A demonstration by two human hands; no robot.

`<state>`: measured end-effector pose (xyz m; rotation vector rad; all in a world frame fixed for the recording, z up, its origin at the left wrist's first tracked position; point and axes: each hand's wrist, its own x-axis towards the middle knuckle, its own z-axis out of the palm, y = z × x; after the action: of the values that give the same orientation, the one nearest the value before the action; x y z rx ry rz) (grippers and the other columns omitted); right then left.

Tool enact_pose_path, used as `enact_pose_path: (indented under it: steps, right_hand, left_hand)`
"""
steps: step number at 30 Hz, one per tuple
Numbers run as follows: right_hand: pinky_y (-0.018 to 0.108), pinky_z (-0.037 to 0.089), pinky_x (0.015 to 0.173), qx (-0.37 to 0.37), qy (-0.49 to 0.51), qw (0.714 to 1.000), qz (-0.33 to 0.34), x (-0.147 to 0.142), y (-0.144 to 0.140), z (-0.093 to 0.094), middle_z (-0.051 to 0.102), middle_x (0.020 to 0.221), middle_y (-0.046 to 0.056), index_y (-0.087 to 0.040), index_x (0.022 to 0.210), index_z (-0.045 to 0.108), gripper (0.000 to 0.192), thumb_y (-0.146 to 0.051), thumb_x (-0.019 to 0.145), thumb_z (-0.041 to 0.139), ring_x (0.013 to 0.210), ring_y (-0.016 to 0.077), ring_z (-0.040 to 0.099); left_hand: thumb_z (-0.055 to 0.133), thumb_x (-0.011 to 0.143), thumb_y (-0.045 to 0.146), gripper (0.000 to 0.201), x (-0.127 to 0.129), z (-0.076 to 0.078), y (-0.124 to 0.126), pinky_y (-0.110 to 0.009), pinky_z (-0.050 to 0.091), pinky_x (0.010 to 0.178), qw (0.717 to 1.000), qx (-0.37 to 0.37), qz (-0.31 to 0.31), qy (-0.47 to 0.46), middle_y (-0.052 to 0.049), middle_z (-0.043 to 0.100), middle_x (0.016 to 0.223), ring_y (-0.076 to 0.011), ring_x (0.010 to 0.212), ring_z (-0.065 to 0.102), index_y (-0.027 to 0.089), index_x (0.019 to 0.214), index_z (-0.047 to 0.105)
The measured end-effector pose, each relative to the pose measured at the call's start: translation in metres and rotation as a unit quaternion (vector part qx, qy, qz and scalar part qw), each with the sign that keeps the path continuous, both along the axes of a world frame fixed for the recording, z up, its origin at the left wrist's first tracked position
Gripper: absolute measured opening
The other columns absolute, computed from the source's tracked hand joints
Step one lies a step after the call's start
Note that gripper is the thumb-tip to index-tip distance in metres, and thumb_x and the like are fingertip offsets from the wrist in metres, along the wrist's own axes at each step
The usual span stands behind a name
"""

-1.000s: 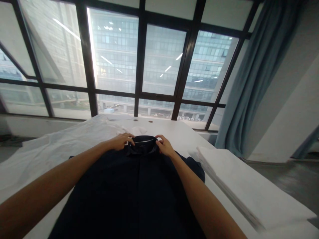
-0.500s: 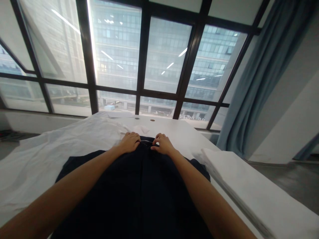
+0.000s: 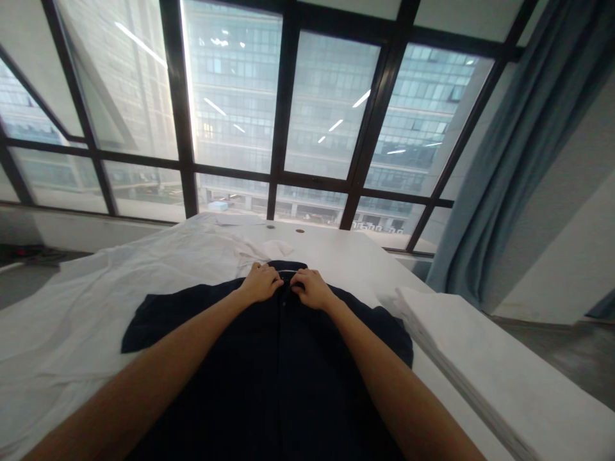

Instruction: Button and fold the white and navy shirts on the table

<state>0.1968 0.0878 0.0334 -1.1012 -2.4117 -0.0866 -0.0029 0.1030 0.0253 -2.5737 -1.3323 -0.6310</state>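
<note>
Both hands, left hand (image 3: 262, 282) and right hand (image 3: 312, 289), now pinch the dark shirt (image 3: 269, 365) together at its collar, having drawn closer since a second ago, the white cloth (image 3: 96, 301) left of them, folded white stack (image 3: 480, 365) on the bench to their right

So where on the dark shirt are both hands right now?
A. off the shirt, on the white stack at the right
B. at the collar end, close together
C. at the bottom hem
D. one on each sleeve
B: the left hand and the right hand sit side by side at the collar of the dark shirt, by its far end, with the sleeves spread out to either side.
</note>
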Motion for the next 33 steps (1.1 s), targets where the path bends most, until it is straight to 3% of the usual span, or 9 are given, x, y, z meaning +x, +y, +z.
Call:
enact_pose_path:
  steps: [5,9,13,19,33]
  right_hand:
    - [0.037,0.04,0.088,0.024,0.071,0.997,0.026,-0.01,-0.011,-0.019,0.07,0.089,0.004,-0.02,0.086,0.068,0.013,-0.013,0.076,0.063,0.088,0.0204,0.061]
    - [0.036,0.041,0.088,0.022,0.143,0.989,0.013,-0.016,-0.012,-0.038,0.072,0.087,0.004,-0.019,0.085,0.068,0.011,-0.016,0.076,0.066,0.084,0.0199,0.064]
    - [0.035,0.043,0.086,0.034,0.165,0.986,0.0,-0.018,-0.012,-0.045,0.073,0.082,0.004,-0.019,0.082,0.07,0.008,-0.017,0.077,0.064,0.08,0.0195,0.064]
    - [0.036,0.044,0.085,0.038,0.168,0.985,-0.027,-0.017,-0.011,-0.046,0.073,0.083,0.006,-0.018,0.081,0.072,0.012,-0.023,0.081,0.061,0.078,0.02,0.064]
    - [0.037,0.043,0.089,0.057,0.106,0.993,-0.015,-0.011,-0.014,-0.04,0.068,0.094,0.01,-0.017,0.092,0.067,0.014,-0.02,0.085,0.055,0.091,0.0215,0.06]
  left_hand:
    - [0.046,0.092,0.038,0.032,0.008,-0.019,-0.005,-0.046,0.032,0.092,0.992,-0.035,0.047,-0.111,-0.006,0.072,0.095,-0.0244,0.098,0.059,0.02,0.085,0.071]
    - [0.049,0.09,0.04,0.03,0.009,-0.03,-0.006,-0.044,0.033,0.094,0.98,-0.082,0.045,-0.174,-0.003,0.072,0.095,-0.0236,0.099,0.059,0.022,0.085,0.072]
    - [0.049,0.089,0.041,0.03,0.004,-0.033,-0.005,-0.041,0.037,0.093,0.974,-0.098,0.02,-0.204,-0.002,0.072,0.094,-0.0224,0.096,0.061,0.023,0.087,0.073]
    - [0.059,0.082,0.041,0.026,0.0,-0.035,-0.008,-0.043,0.036,0.097,0.982,-0.074,-0.012,-0.176,-0.004,0.07,0.104,-0.0249,0.104,0.057,0.022,0.097,0.07]
    - [0.044,0.092,0.03,0.024,0.004,-0.03,-0.02,-0.046,0.031,0.093,0.999,0.027,-0.029,-0.036,-0.006,0.068,0.098,-0.0235,0.097,0.056,0.019,0.091,0.065]
